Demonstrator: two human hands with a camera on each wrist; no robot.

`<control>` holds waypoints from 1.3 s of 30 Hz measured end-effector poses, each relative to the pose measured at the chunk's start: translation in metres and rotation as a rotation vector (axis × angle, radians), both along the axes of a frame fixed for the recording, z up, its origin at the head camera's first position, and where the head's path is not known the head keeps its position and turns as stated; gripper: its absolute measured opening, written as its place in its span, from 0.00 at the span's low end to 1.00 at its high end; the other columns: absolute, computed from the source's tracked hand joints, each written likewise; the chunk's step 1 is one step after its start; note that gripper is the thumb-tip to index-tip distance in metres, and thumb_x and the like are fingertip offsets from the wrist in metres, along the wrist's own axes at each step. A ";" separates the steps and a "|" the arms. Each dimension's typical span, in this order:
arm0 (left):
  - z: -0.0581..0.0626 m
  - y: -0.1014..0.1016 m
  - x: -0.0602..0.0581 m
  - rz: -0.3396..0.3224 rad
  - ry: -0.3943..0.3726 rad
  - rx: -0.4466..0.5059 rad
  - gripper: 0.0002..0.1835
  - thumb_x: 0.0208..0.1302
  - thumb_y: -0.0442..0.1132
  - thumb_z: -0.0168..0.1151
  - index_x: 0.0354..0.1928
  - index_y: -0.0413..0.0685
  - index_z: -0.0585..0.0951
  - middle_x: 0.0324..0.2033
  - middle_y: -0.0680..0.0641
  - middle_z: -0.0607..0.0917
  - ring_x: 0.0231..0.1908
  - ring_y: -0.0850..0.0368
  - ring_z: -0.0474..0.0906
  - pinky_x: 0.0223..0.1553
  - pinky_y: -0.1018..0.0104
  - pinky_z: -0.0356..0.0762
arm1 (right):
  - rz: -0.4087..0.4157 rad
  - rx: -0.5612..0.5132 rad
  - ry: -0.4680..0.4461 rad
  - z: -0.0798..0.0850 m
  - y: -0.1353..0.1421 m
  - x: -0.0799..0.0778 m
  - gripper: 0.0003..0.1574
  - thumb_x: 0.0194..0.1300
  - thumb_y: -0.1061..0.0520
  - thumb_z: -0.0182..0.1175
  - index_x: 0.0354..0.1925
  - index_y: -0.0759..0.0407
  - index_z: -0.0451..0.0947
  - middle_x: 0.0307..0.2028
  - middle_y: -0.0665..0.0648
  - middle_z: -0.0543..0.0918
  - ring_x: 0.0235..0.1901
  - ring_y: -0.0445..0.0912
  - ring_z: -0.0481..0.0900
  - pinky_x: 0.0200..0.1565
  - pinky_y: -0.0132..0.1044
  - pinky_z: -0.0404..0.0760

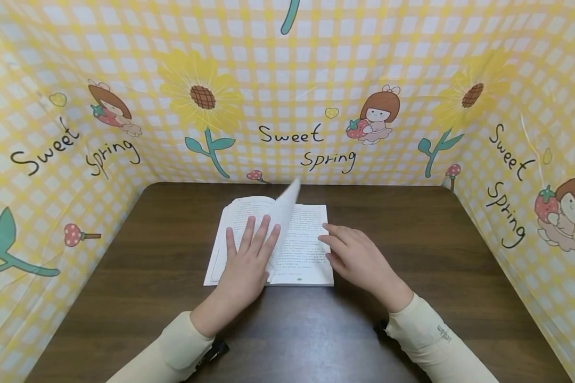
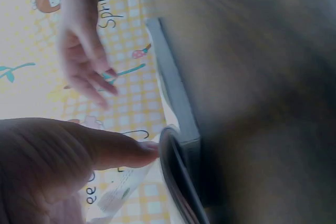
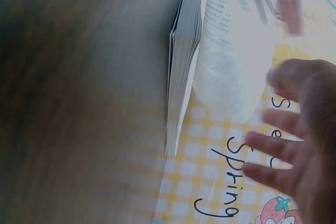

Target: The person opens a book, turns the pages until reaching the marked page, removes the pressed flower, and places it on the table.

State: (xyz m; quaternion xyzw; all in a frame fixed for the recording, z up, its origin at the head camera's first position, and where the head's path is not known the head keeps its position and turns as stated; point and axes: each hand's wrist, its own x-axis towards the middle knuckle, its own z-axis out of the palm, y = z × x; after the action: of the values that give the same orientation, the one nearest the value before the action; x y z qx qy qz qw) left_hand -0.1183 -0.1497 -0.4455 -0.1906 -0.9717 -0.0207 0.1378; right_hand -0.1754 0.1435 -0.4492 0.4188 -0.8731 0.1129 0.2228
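An open book (image 1: 304, 255) lies on the dark wooden table, its pages covered in printed text. One page (image 1: 287, 207) stands raised near the middle of the spread, tilting to the right. My left hand (image 1: 246, 260) rests over the left-hand pages with its fingers straight and spread; in the left wrist view its thumb (image 2: 123, 148) points at the book's near edge. At the right edge of the book is my right hand (image 1: 356, 255), fingers loosely extended and fingertips overlapping the page margin. From the right wrist, the fingers (image 3: 273, 145) show apart, with nothing between them.
The brown table (image 1: 172, 223) runs out on both sides of the book. Yellow checked cloth (image 1: 287, 80) with sunflowers and lettering forms walls at the back, left and right. Dark straps (image 1: 213, 354) show under the pale sleeves (image 1: 187, 340).
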 end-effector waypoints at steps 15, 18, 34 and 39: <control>0.009 -0.004 0.000 0.050 -0.288 0.114 0.34 0.62 0.37 0.70 0.70 0.44 0.72 0.79 0.39 0.60 0.76 0.31 0.55 0.67 0.25 0.57 | 0.103 0.292 -0.439 -0.009 0.003 0.005 0.40 0.72 0.37 0.61 0.74 0.52 0.70 0.77 0.57 0.64 0.77 0.56 0.60 0.75 0.64 0.53; 0.009 -0.004 -0.001 -0.020 -0.266 0.116 0.35 0.61 0.33 0.69 0.72 0.47 0.72 0.79 0.41 0.59 0.76 0.31 0.54 0.66 0.25 0.60 | 0.099 0.298 -0.451 -0.009 0.003 0.005 0.38 0.70 0.38 0.63 0.72 0.51 0.73 0.76 0.56 0.67 0.76 0.56 0.62 0.75 0.63 0.54; 0.005 -0.003 -0.003 0.041 -0.341 0.093 0.22 0.67 0.48 0.68 0.58 0.46 0.83 0.73 0.38 0.70 0.74 0.29 0.60 0.65 0.25 0.61 | 0.142 0.327 -0.345 -0.007 0.004 0.002 0.21 0.72 0.44 0.64 0.57 0.49 0.84 0.67 0.54 0.79 0.69 0.54 0.74 0.68 0.62 0.69; 0.002 -0.003 -0.003 -0.068 -0.307 0.110 0.17 0.64 0.41 0.72 0.55 0.49 0.84 0.70 0.42 0.75 0.73 0.32 0.62 0.65 0.24 0.61 | 0.187 0.346 -0.241 -0.007 0.005 0.003 0.10 0.71 0.51 0.66 0.48 0.47 0.87 0.61 0.53 0.84 0.64 0.52 0.80 0.63 0.58 0.76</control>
State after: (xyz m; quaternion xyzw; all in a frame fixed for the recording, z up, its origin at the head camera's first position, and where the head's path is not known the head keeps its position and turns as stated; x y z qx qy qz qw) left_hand -0.1212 -0.1527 -0.4435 -0.2102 -0.9718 -0.1072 -0.0027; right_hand -0.1729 0.1480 -0.4558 0.5132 -0.8572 0.0310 0.0303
